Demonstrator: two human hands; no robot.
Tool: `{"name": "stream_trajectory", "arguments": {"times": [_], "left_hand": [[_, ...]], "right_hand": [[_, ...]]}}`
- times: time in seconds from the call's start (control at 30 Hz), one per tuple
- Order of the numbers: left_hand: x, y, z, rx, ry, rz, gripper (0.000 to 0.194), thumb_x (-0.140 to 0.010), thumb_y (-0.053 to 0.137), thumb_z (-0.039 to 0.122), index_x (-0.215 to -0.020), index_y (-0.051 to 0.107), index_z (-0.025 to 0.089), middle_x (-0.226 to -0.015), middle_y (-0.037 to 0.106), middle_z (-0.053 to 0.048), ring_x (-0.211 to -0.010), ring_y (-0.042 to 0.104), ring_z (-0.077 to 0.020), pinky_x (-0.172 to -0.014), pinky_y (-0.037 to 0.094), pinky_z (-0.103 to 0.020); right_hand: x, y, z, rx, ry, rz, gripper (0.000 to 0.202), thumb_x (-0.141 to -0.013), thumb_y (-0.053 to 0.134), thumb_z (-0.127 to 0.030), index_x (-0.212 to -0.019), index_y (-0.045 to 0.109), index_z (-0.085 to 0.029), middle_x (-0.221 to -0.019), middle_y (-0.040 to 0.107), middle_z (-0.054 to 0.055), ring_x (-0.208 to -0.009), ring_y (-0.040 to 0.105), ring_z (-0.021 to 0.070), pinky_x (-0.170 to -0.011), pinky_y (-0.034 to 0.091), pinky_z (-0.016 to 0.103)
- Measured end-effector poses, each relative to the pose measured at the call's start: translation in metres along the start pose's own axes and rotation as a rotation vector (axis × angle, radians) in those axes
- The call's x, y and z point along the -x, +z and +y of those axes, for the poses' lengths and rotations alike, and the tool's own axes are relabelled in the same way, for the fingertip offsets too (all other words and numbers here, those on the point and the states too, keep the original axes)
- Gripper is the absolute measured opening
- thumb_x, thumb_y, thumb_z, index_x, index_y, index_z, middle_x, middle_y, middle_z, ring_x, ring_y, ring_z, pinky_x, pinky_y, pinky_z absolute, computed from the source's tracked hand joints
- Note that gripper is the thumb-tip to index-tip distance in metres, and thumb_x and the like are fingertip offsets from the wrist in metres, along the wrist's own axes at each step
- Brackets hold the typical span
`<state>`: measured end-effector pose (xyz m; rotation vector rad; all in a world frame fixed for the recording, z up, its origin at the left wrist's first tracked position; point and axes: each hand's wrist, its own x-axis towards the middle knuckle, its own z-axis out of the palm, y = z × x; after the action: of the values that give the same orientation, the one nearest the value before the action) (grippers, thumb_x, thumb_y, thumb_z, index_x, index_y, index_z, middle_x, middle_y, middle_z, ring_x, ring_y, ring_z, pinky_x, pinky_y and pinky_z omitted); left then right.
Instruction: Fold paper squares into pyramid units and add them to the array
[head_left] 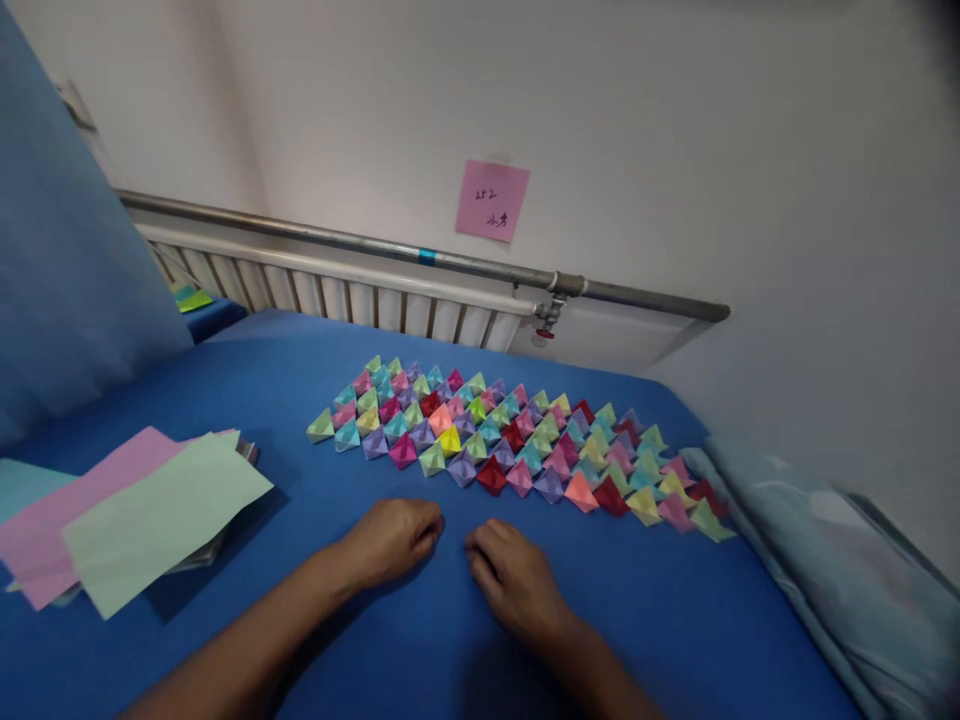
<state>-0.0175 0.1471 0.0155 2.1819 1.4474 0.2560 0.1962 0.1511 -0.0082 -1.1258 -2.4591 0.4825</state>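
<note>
Both hands rest on the blue sheet in front of several rows of small folded paper pieces in many colours. My left hand is closed, its fingers curled in, with nothing visible in it. A short gap to its right separates it from my right hand, also closed with curled fingers and no object showing. The folded pieces lie beyond the hands, touching neither. At the left, apart from my left forearm, a light green paper sheet overlaps a pink sheet on a stack.
Bedding lies at the right edge of the blue sheet. Behind stand a white radiator, a metal pipe and a red valve. A pink note hangs on the wall; a blue curtain hangs left.
</note>
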Motion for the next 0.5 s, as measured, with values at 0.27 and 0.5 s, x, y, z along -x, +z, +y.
{"name": "stream_trajectory", "arguments": {"times": [0.27, 0.5], "left_hand": [[0.0007, -0.0019, 0.0011, -0.009, 0.007, 0.004, 0.017, -0.085, 0.048, 0.015, -0.085, 0.064, 0.02, -0.083, 0.071, -0.002, -0.071, 0.06, -0.0159, -0.063, 0.039, -0.025], [-0.0002, -0.0019, 0.0016, -0.028, 0.025, 0.016, 0.018, -0.085, 0.048, 0.014, -0.086, 0.065, 0.02, -0.084, 0.072, -0.002, -0.074, 0.063, -0.0163, -0.063, 0.039, -0.025]], "right_hand": [[0.0003, -0.001, -0.0002, -0.013, -0.031, 0.017, 0.015, -0.089, 0.049, -0.01, -0.086, 0.06, -0.02, -0.08, 0.063, 0.003, -0.077, 0.059, 0.0167, -0.068, 0.043, 0.027], [-0.0007, -0.0013, 0.0013, -0.008, -0.042, 0.027, 0.016, -0.089, 0.048, -0.012, -0.086, 0.06, -0.022, -0.081, 0.064, 0.003, -0.078, 0.061, 0.0176, -0.069, 0.046, 0.028]]}}
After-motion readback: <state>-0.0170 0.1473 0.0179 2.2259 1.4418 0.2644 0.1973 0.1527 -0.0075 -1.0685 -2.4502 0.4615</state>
